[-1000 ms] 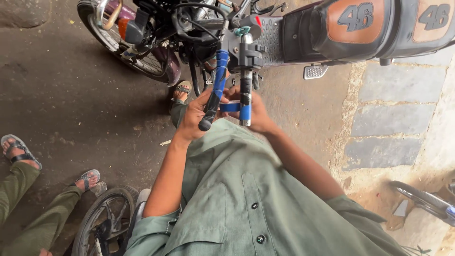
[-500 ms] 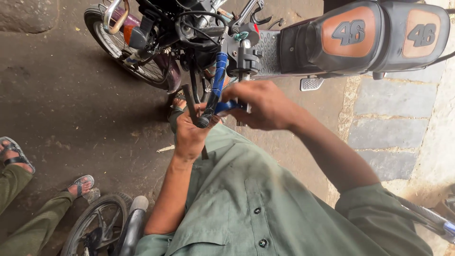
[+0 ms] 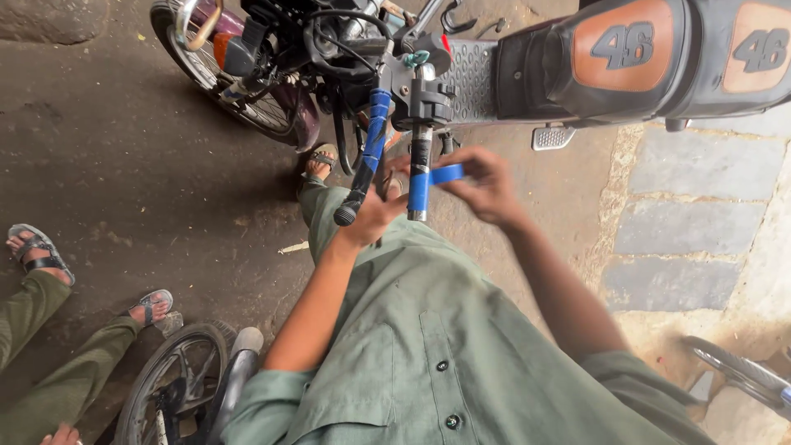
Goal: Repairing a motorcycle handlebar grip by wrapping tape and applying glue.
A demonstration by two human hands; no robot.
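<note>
A motorcycle handlebar end (image 3: 419,177) points toward me, partly wrapped in blue tape. Beside it hangs the brake lever (image 3: 365,161), also wound in blue tape. My right hand (image 3: 486,188) pinches a short strip of blue tape (image 3: 446,174) stretched off the handlebar. My left hand (image 3: 372,216) sits under the bar and lever, fingers curled near the bar's tip; what it grips is hidden. The switch housing (image 3: 422,92) sits just above the wrapped part.
The motorcycle's dark seat with orange panels (image 3: 626,58) runs to the right, its front wheel (image 3: 239,78) at upper left. Another person's sandalled feet (image 3: 37,251) and green trouser legs are at left. A second wheel (image 3: 169,383) is at the bottom left. Stone paving (image 3: 700,222) lies to the right.
My right hand has drawn out to the right, pulling the blue tape strip away from the bar. The view has shifted slightly, and my left hand stays below the bar.
</note>
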